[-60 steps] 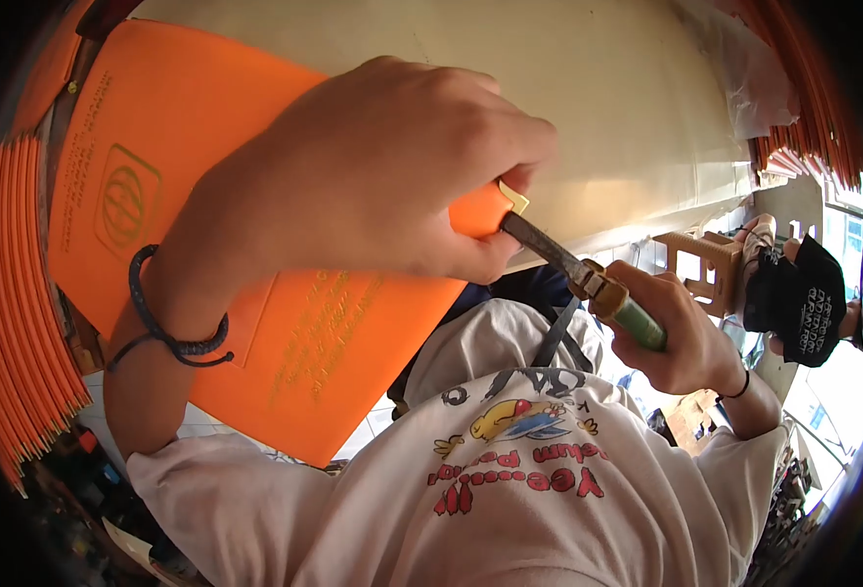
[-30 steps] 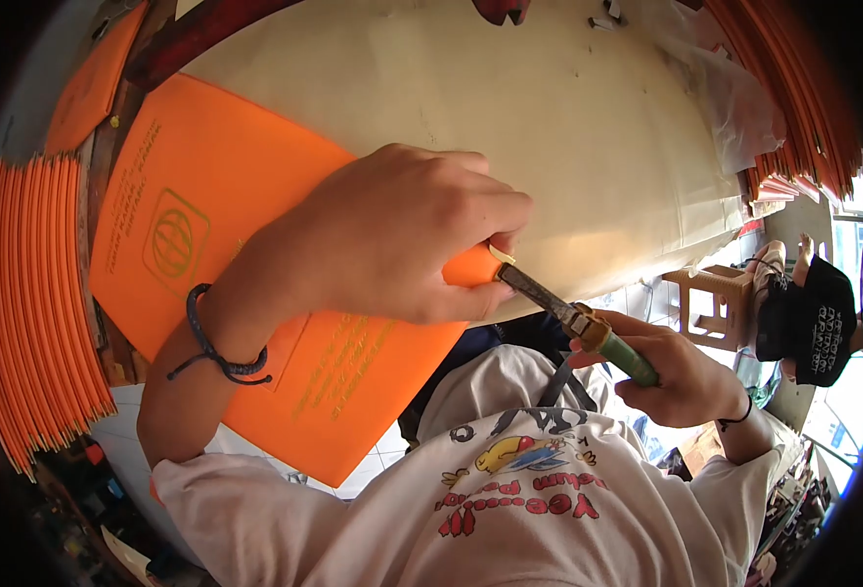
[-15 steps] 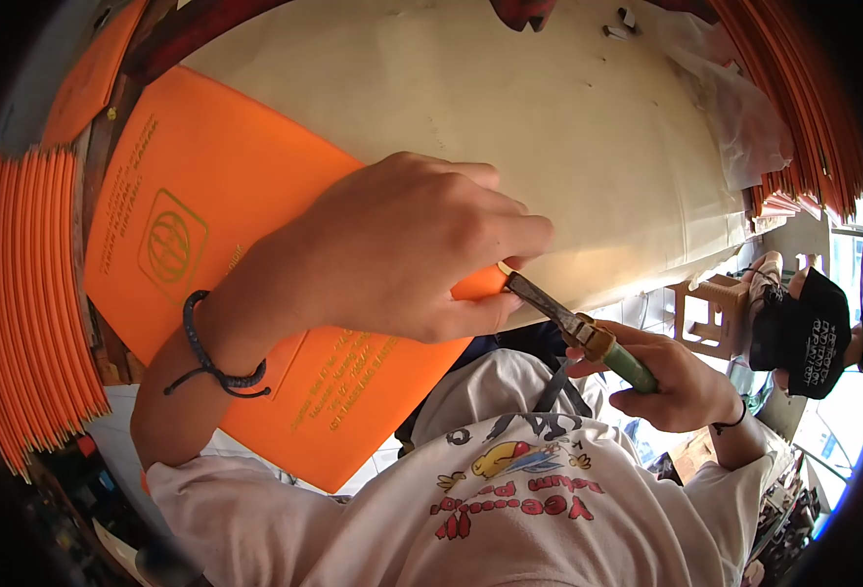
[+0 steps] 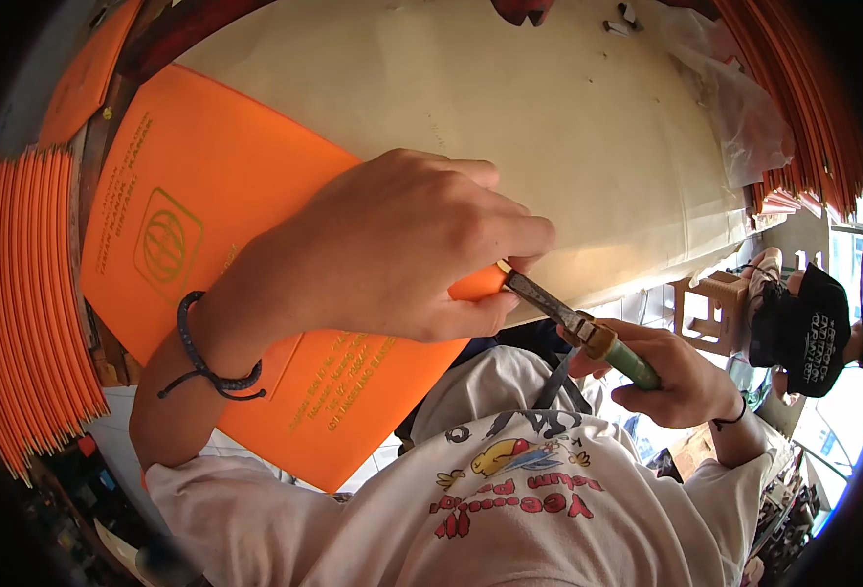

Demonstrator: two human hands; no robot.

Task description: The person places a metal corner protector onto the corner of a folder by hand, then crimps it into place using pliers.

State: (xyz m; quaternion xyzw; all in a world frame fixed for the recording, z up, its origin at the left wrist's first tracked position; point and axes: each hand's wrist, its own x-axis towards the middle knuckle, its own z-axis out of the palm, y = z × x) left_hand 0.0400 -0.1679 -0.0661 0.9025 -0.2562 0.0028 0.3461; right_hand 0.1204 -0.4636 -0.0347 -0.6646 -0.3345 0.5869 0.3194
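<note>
My left hand (image 4: 421, 249) is closed on the corner of an orange folder (image 4: 245, 127) with gold lettering and a globe emblem. Its thumb lies on the near side and its fingers on the far side, with a bit of orange cover between them. A small yellowish piece shows at that corner. My right hand (image 4: 671, 377) grips the green handle of a metal pliers-like tool (image 4: 549, 301). The tool's tip touches the folder's corner beside my left thumb; whether its jaws are closed is hard to see.
A pale-covered table (image 4: 549, 117) lies beneath. Stacks of orange folders stand at the left (image 4: 30, 303) and upper right (image 4: 793, 88). Clear plastic (image 4: 734, 117) hangs near the right stack. A tan stool (image 4: 710, 313) and another person's foot (image 4: 766, 269) show at right.
Over two seconds the view shifts, so the hands and folder appear lower and more of the table shows. The tool stays at the folder's corner, and both grips are kept.
</note>
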